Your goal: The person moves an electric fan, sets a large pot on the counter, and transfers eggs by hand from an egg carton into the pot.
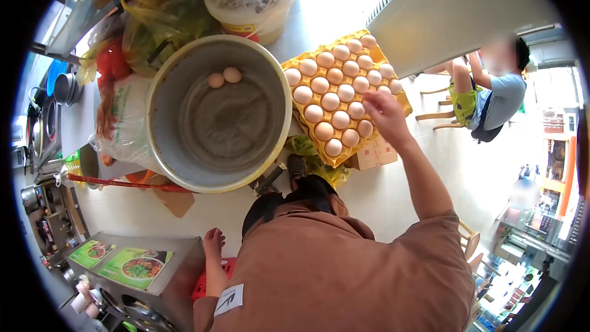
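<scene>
A yellow egg tray (pixel 335 158) full of several brown eggs stands to the right of a large round metal pot (pixel 221 178). Two eggs (pixel 224 77) lie together near the back wall inside the pot. My right hand (pixel 385 110) is over the right side of the tray, its fingers bent down at the eggs; whether it grips one is hidden. My left hand (pixel 214 241) hangs low by my side, away from pot and tray, with its fingers curled and no object visible in it.
Behind the pot stand a white bucket (pixel 264 24) with a plastic bag and bags of vegetables (pixel 166 31). A red stick (pixel 129 183) lies left of the pot. A metal cabinet (pixel 178 270) is at lower left. A seated person (pixel 501 95) is at the right.
</scene>
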### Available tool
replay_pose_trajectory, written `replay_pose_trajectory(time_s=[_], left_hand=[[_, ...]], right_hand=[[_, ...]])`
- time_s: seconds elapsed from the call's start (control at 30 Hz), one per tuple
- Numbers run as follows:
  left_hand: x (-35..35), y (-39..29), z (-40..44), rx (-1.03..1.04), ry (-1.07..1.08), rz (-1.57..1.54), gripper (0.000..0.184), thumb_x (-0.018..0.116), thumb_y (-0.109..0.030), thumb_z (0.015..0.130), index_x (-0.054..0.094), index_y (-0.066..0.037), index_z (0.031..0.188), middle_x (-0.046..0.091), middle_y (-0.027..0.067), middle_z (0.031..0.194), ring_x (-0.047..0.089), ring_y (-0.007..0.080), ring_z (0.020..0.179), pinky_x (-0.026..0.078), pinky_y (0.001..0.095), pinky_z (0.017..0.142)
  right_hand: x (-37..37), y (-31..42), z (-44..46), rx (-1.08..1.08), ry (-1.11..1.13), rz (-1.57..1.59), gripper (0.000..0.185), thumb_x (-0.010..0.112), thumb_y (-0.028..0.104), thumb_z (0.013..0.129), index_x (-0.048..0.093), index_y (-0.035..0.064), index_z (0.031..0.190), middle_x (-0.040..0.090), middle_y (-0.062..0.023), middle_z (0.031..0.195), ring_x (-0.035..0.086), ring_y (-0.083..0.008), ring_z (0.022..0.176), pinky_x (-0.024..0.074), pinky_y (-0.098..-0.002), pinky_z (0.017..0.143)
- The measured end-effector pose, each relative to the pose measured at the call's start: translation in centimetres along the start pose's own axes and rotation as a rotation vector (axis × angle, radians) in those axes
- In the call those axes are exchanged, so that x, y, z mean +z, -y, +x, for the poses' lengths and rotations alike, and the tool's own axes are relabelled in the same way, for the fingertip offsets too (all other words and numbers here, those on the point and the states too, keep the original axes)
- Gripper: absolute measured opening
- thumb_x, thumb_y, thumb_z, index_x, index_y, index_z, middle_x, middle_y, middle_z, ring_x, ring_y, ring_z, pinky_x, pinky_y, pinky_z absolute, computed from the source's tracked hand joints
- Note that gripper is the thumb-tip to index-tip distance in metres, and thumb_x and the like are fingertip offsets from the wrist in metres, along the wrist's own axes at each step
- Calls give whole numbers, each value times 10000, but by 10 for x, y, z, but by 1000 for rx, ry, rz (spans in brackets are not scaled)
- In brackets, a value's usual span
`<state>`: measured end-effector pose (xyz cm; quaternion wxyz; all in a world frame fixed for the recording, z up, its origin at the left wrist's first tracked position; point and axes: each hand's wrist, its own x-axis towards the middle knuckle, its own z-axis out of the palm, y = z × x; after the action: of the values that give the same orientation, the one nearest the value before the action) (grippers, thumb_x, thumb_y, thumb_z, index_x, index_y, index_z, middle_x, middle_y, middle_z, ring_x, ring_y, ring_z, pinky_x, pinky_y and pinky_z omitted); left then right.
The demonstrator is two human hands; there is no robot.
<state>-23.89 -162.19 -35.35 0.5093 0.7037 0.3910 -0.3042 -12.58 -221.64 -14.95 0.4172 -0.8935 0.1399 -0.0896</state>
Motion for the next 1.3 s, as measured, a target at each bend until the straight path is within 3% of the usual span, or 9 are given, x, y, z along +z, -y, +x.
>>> replay_pose_trajectory(time_s=[0.17, 0.33, 0.57, 0.8, 1.0, 1.1, 1.17, 1.27, 1.3], left_hand=[[19, -28, -18, 86, -32, 13, 224, 560, -195, 888, 562, -34, 1042, 593, 34, 834, 579, 119, 677, 446, 236, 536], [21, 13, -23, 64, -15, 28, 224, 560, -185, 885, 567, -21, 1037, 594, 42, 828, 579, 125, 666, 444, 237, 516], [11, 48, -46, 160, 34, 210, 224, 549, -137, 860, 570, 25, 1015, 578, 54, 773, 542, 126, 603, 433, 246, 482], [19, 25, -58, 55, -52, 54, 250, 549, -129, 867, 552, 27, 1063, 588, 56, 801, 563, 127, 633, 436, 244, 476], [36, 12, -55, 54, -16, 25, 235, 537, -139, 881, 554, 3, 1068, 585, 39, 834, 568, 113, 669, 428, 222, 496], [35, 18, -52, 54, 3, 33, 236, 534, -144, 883, 554, -1, 1069, 582, 36, 830, 564, 112, 667, 428, 221, 506], [31, 23, -49, 56, 18, 33, 236, 534, -147, 883, 554, -3, 1070, 581, 35, 827, 562, 112, 662, 429, 222, 509], [26, 27, -46, 39, 3, 38, 234, 531, -150, 883, 553, -4, 1065, 578, 33, 820, 555, 112, 645, 427, 225, 506], [25, 27, -47, 34, -8, 55, 233, 531, -151, 884, 553, -4, 1064, 577, 33, 815, 553, 111, 638, 425, 225, 503]], right_hand=[[-12, -13, -2, -190, -135, -52, 146, 592, 51, 836, 599, 7, 975, 627, -115, 895, 618, -240, 790, 490, -299, 721], [-36, -37, 11, -96, -277, -98, 146, 584, 47, 832, 605, 17, 974, 622, -122, 899, 610, -263, 812, 488, -315, 729], [-15, -20, 46, -496, -45, -470, 192, 609, 48, 717, 612, 91, 904, 632, -62, 934, 574, -250, 926, 448, -350, 808], [-5, -17, 60, -417, 68, -737, 109, 576, 111, 756, 568, 66, 854, 609, -53, 907, 539, -249, 962, 409, -366, 850], [-12, -21, 66, -376, 146, -778, 234, 626, 141, 741, 557, 83, 957, 591, -81, 955, 543, -275, 952, 392, -372, 886], [-29, -13, 63, -337, 83, -630, 238, 590, 126, 766, 564, 42, 987, 603, -101, 983, 551, -260, 998, 416, -361, 890], [-43, -11, 60, 107, 104, 218, 334, 575, 126, 806, 533, 18, 1120, 586, -109, 1020, 561, -238, 1018, 446, -338, 884], [-60, 8, 53, 276, 97, 1064, 348, 542, 165, 861, 488, 27, 1176, 560, -106, 1010, 589, -194, 911, 513, -294, 750], [-59, 6, 54, 275, 96, 1059, 348, 542, 165, 861, 488, 27, 1176, 560, -106, 1010, 589, -194, 911, 513, -294, 750]])
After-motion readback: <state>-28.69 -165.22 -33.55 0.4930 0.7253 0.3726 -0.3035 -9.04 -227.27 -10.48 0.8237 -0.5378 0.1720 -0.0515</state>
